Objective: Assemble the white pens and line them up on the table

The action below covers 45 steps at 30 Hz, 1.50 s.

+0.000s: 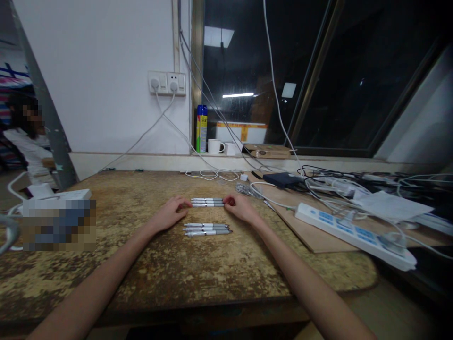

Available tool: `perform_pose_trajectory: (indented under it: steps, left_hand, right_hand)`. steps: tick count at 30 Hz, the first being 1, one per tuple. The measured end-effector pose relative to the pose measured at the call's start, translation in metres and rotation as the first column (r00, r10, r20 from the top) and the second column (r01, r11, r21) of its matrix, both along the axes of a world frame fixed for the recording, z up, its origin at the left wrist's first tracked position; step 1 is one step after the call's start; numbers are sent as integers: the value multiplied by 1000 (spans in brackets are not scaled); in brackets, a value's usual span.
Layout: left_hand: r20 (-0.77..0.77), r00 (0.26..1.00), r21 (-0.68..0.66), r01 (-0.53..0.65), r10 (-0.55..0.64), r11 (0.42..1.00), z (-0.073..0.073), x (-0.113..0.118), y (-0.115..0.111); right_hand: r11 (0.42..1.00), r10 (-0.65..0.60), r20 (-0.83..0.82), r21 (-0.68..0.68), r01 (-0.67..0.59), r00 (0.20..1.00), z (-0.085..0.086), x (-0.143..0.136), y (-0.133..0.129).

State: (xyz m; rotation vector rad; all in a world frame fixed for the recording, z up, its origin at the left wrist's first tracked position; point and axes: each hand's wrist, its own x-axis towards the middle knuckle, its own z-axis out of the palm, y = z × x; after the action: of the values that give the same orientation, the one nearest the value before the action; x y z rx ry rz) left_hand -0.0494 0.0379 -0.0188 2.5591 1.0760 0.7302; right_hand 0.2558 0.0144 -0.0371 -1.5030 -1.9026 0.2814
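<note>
Two groups of grey and white pens lie crosswise on the worn wooden table. My left hand [171,212] is at the left ends of the far pens [207,202], its fingers curved and apart. At their right ends is my right hand [240,207], with thumb and fingertips pressed together against the pen ends. The far pens lie side by side between both hands. Nearer to me, the second group of pens [207,229] rests slightly uneven, untouched by either hand.
A white power strip [354,233] and a brown board [320,241] lie on the right, among tangled cables. Another power strip [79,194] is at the left. A spray can [201,129] and mug [214,146] stand on the sill. A person [30,141] is at far left.
</note>
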Motion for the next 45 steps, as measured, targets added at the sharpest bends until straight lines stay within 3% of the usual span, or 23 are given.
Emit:
perform_pose_trajectory:
  steps: [7,14,24,34,40,45]
  left_hand:
    - [-6,1000,0,7,-7,1000,3,2,-3]
    - [56,998,49,-5,2,999,4,2,-4]
    - [111,990,81,75,-84,994,13,13,-14]
    - [65,994,126,80,-89,989,16,20,-22]
    - [8,993,217,109,-114,970,20,23,-29]
    - [-72,996,261,75,-58,962,19,25,-31]
  right_hand:
    - [1000,20,2,-10,-20,1000,-6,2,4]
    - [996,80,-20,-24,-80,997,0,2,2]
    - [970,234,-170,-23,-241,957,10,-27,-10]
    - [936,330,63,111,-335,942,19,-40,-30]
    - [968,235,214,36,-248,948,26,-45,-35]
    - [981,165,346,38,-190,923,26,-49,-40]
